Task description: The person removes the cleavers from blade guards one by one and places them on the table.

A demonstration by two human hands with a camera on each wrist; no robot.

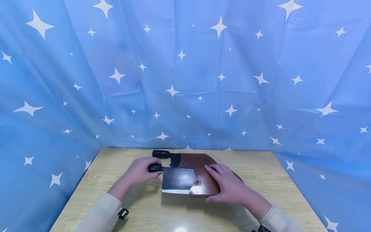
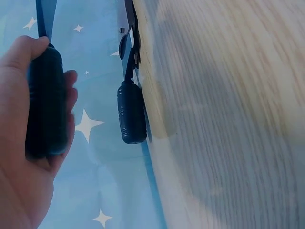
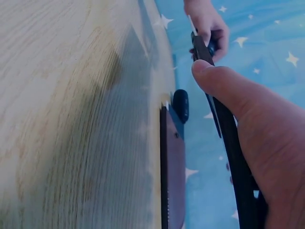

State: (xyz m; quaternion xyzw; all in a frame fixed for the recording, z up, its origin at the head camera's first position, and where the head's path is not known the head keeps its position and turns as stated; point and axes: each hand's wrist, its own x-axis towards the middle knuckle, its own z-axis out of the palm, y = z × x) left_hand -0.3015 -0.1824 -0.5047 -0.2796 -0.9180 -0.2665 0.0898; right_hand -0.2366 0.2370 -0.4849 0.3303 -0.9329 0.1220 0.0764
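Observation:
My left hand [image 1: 142, 171] grips the black handle [image 2: 46, 105] of a cleaver, with the thumb near the blade end. The cleaver's dark, wide blade [image 1: 178, 178] shows a bright lower edge and points right. Its far end is hidden in a brown sheath [image 1: 203, 186] with a round snap. My right hand [image 1: 229, 186] holds that sheath by its right side, thumb along one edge in the right wrist view. Cleaver and sheath are raised above the table. Behind them a second black-handled knife [image 1: 161, 154] lies in its own brown sheath [image 1: 195, 158].
The light wooden table [image 1: 145, 212] runs up to a blue curtain [image 1: 185, 77] with white stars at its back and sides. The second knife lies near the table's back edge, partly covered by the raised cleaver in the head view.

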